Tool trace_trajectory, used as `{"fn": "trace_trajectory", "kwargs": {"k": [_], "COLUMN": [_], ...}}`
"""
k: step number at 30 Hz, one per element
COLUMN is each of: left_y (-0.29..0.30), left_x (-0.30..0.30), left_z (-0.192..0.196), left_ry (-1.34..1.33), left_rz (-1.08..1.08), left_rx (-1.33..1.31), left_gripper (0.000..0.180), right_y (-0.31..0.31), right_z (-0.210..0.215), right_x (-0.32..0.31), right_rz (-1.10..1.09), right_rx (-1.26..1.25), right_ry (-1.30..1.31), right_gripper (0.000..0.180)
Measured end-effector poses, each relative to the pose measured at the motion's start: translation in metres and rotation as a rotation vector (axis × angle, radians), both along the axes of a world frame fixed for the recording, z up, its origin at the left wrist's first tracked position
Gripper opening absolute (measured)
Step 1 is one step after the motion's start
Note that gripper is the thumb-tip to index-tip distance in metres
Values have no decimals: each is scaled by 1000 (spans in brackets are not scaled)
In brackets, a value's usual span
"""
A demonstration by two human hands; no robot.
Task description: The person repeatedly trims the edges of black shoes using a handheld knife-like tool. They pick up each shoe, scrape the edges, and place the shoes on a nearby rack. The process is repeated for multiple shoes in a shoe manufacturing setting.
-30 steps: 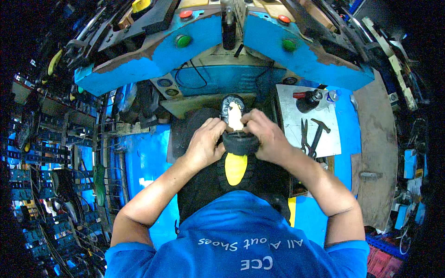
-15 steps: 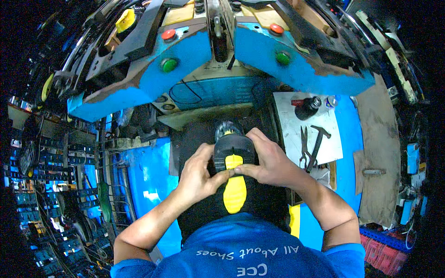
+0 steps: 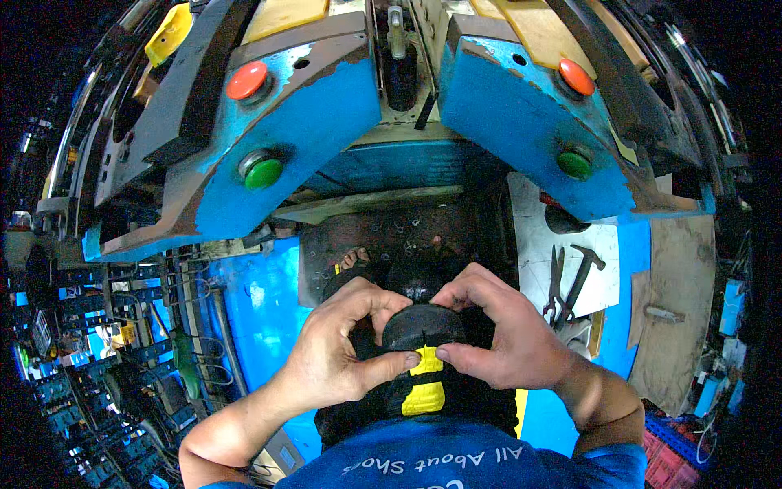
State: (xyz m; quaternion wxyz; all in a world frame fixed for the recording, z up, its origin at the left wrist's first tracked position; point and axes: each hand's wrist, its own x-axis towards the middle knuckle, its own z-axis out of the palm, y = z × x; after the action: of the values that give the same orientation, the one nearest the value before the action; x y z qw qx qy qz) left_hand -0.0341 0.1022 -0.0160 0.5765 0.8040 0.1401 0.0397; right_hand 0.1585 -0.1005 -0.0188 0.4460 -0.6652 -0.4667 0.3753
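**Black-and-yellow shoe piece (image 3: 424, 328) clamped from both sides, just below centre of my feed**

Going left to right. Far left: dark rack (image 3: 73, 399), crowded, detail too dim for me to sort. Upper left: yellow item (image 3: 169, 37), near the blue machine's left panel (image 3: 322, 122). Panel paint is worn to brown along the edges; left red button (image 3: 247, 81) sits on top, left green button (image 3: 263, 173) on the front face.

Left hand (image 3: 338, 346): clamped on the shoe piece's left side, index finger bent toward the far edge, thumb on the yellow part. I can't see the lower fingertips.

Shoe piece: between the hands, just in front of the blue shirt (image 3: 366, 447). Rounded black end faces away from the wearer, yellow part nearer, crossed by a black band.

Right hand (image 3: 501, 342): clamped on the right side, roughly mirroring the left. Thumb tips near each other, not touching.

Right of that: pale sheet (image 3: 533, 244) carrying shears (image 3: 555, 285) and a hammer (image 3: 581, 287), side by side. Right panel (image 3: 505, 106) overhangs its far end, with right green button (image 3: 575, 165) and right red button (image 3: 577, 77). Far right: brown board (image 3: 676, 301); red crate (image 3: 669, 456) low in the corner.
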Motion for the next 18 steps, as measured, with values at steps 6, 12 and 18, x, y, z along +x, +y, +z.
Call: {"fn": "trace_trajectory", "kwargs": {"k": [6, 12, 18], "left_y": [16, 29, 38], "left_x": [13, 24, 30], "left_z": [-1, -4, -17], "left_ry": [108, 182, 293], "left_rz": [-15, 19, 38], "left_rx": [-66, -182, -364], "left_gripper": [52, 51, 53], "right_y": [15, 31, 38], "right_z": [-8, -14, -21], "right_x": [8, 15, 26], "right_rz": [-19, -38, -48], "right_rx": [-84, -172, -195], "right_ry": [179, 367, 385], "right_gripper": [48, 52, 54]}}
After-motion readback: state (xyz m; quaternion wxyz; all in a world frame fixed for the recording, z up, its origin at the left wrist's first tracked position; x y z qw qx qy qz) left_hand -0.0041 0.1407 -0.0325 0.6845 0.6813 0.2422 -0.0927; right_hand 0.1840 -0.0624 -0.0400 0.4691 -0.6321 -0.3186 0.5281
